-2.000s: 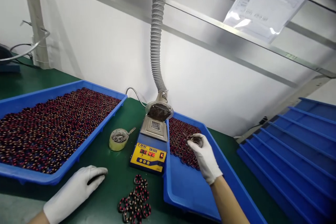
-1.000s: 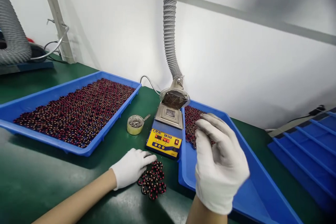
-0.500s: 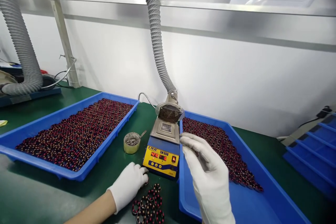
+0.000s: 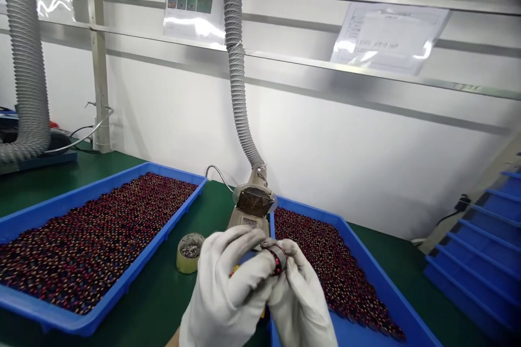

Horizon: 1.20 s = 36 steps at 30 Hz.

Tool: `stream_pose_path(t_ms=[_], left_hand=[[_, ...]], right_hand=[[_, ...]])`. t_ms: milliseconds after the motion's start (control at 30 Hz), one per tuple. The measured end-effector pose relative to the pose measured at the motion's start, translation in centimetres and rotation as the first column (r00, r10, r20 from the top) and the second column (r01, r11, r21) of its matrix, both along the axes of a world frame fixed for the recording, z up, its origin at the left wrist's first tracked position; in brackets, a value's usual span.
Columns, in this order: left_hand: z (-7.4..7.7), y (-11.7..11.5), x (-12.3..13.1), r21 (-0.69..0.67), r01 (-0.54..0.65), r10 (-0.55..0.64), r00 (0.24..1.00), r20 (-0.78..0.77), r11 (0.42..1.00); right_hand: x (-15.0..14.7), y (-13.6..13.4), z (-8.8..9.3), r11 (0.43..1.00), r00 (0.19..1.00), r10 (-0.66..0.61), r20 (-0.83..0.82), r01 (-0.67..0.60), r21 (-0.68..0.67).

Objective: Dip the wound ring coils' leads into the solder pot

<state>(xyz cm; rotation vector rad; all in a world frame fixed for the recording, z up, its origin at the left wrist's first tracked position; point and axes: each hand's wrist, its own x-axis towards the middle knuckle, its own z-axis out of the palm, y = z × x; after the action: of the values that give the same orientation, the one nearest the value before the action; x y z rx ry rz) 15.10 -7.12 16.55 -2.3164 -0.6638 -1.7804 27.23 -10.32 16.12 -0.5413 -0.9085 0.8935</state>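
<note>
Both my hands wear white gloves and meet in front of the heating unit. Between their fingertips is a small ring-shaped part (image 4: 278,259), grey along its edge and with red and black segments. My left hand (image 4: 228,287) pinches it from the left, thumb and fingers closed. From the right, my right hand (image 4: 301,293) grips it with thumb and forefinger. Behind them stands the unit's metal top (image 4: 244,219), its yellow front mostly hidden by my hands. A small round tub (image 4: 187,264) of grey bits sits left of the unit.
Blue trays flank the unit: the left tray (image 4: 109,295) and right tray (image 4: 385,260) hold masses of similar small parts. A grey ribbed hose (image 4: 236,65) comes down to a round vent (image 4: 254,201). Stacked blue trays (image 4: 472,260) stand far right. Paper sheets (image 4: 386,38) hang on the rail.
My left hand has risen from the rings on the table to meet my right hand, now holding a ring-shaped part together. The view has tilted upward, and the loose rings are out of sight.
</note>
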Motion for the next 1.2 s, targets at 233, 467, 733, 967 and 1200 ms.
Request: stream_pose_path(t_ms=[233,467,733,967,1200], left_hand=[[0.4,1.0,-1.6,-0.306,0.220,-0.258,0.962,-0.089,0.926],[0.1,2.3,-2.5,-0.285,0.359,-0.380,0.925,-0.021,0.889],[1.1,1.6,-2.3,-0.052,0.315,-0.317,0.947,-0.057,0.948],[1.5,1.3,-2.4,-0.040,0.266,-0.267,0.964,-0.015,0.963],[1.1,1.6,-2.7,-0.065,0.228,-0.230,0.973,-0.026,0.972]], right_hand=[[0.4,-0.1,-0.6,0.970,0.919,-0.224,0.324,0.241,-0.012],[0.3,-0.4,0.6,0.994,0.895,-0.110,0.432,0.105,0.036],[-0.9,0.1,0.1,0.995,0.997,-0.080,0.009,0.080,-0.053],[-0.5,0.0,0.2,0.992,0.993,-0.115,-0.001,0.115,-0.057],[-2.4,-0.4,0.4,0.976,0.997,0.065,0.041,-0.055,-0.210]])
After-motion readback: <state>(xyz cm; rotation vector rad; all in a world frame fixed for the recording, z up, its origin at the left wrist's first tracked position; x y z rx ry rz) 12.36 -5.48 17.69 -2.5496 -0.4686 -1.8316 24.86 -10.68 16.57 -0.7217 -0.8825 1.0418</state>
